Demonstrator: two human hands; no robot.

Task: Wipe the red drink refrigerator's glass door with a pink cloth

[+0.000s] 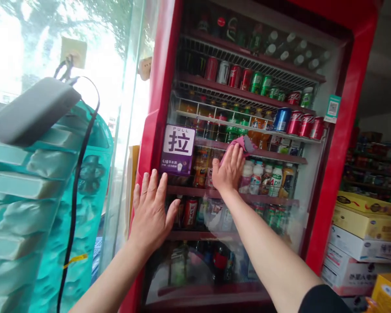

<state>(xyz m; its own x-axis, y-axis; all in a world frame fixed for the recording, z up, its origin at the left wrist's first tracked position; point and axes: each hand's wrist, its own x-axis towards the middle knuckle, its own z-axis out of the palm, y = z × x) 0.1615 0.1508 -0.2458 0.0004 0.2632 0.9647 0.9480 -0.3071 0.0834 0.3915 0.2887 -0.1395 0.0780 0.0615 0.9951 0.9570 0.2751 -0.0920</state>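
Observation:
A drinks fridge with a red frame and a glass door stands before me. My right hand presses a pink and grey cloth to the glass, at the height of the middle shelves. The palm side and part of the cloth are hidden under the hand. Fingers spread, my left hand rests at the door's left edge, holding nothing. Just above it is a purple and white "PULL" sticker. Behind the glass are rows of cans and bottles.
At the left hangs a turquoise padded item, with a grey block-shaped device and a black cable in front. Stacked cartons stand right of the fridge. A small QR code label is on the door's right side.

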